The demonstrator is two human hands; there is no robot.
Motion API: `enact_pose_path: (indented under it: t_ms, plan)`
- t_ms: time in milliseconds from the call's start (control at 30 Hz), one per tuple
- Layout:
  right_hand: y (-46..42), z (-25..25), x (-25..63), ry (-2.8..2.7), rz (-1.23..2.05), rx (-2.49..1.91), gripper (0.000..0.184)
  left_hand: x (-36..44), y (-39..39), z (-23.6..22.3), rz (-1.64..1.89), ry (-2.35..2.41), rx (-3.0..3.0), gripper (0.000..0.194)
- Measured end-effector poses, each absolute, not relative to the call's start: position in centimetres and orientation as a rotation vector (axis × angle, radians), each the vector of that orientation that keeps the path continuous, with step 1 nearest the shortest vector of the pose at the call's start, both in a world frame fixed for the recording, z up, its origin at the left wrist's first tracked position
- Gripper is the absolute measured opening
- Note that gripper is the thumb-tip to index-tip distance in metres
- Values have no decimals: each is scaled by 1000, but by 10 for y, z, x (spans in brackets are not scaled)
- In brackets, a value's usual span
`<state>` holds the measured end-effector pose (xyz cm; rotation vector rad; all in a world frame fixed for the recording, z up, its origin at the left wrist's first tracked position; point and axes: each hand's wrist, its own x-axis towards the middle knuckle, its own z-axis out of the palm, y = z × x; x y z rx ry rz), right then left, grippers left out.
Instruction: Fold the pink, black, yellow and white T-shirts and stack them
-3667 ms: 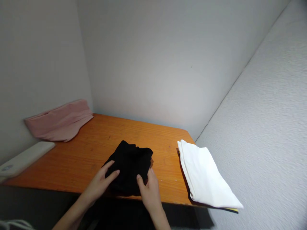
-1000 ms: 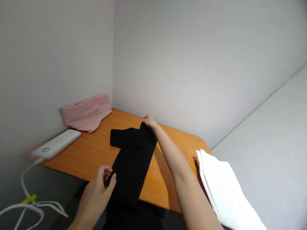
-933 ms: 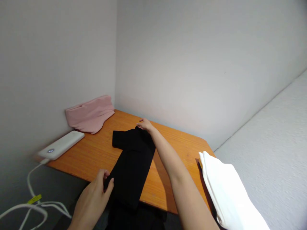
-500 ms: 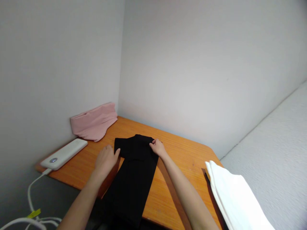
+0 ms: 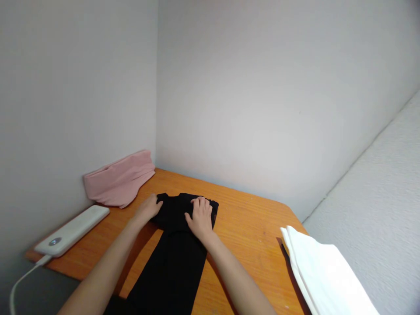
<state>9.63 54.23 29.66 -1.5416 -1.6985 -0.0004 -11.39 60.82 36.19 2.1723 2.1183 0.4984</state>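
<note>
A black shirt lies stretched along the table in a long narrow strip, its near end running off the bottom of the view. My left hand is closed on the shirt's far left corner, thumb on top and the other fingertips partly hidden. On the upper right part of the cloth, my right hand rests palm down with its fingers spread.
The wooden table stands against the walls. A pink folded cloth leans at the back left. Nearer lies a white power bank with a white cable. White folded fabric sits at the right edge.
My right hand has gone from pinching the shirt's right edge to lying flat on it, further left. My left hand has taken hold of the far left corner. The view has shifted slightly.
</note>
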Motion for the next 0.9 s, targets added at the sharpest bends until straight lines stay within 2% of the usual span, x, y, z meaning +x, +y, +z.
enact_pose_path:
  t_ms: [167,333,500,700,900]
  plan:
    - [534,299,103,-1608,23,-1436,31,-65,605,372,502,1699,2367,35]
    - [535,301,135,-1413,72,-1497,24,-46,571,352,422,1301,2544,40]
    - [542,298,137,-1763,98,-1361,38,-55,550,305,144,1373,2807,64]
    - [558,270,114,-2113,211,-1354,59,-50,545,283,149,1477,2950,67]
    - [571,265,123,-2185,309,-1402,61,-29,544,284,153,1589,2802,68]
